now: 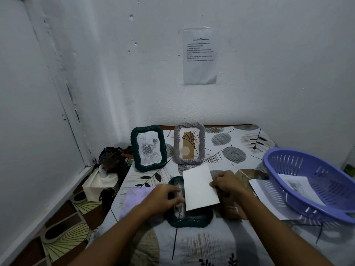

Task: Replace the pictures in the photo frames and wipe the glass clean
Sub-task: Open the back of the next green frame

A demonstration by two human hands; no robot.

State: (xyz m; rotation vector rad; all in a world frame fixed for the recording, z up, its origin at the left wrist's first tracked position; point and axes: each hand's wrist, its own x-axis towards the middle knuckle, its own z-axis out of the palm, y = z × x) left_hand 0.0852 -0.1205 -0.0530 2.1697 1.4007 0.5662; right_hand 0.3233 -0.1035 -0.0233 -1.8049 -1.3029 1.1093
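At centre frame, low on the leaf-print counter (221,246), you work over a dark green frame (189,220) laid flat, so that a picture can go in from above without it tipping. Your right hand (227,182) pinches the right edge of a white card (200,186), blank side up, thumb and fingers closed on the paper, holding it tilted above the frame's opening as though lining it up. Your left hand (164,196) rests on the frame's left side with fingers curled over its rim, apparently steadying it; whether they grip or merely press is hard to tell in the dim light.

A lilac cloth (134,198) lies just beside the frame at lower left, partly under your left forearm, within easy reach for wiping the glass. What looks like a brown backing board (233,208) sits at the frame's right, under your right wrist, probably set aside to go on last.

Toward the back of the counter, a second green frame (148,148) and a grey frame (189,144) stand upright against the wall, each showing a picture. At right of frame, a purple basket (288,169) tilts over loose white sheets (269,200) and holds a printed picture (299,186).

Judging from this, the flat frame is mid-refill, and the glass is yet to be wiped.
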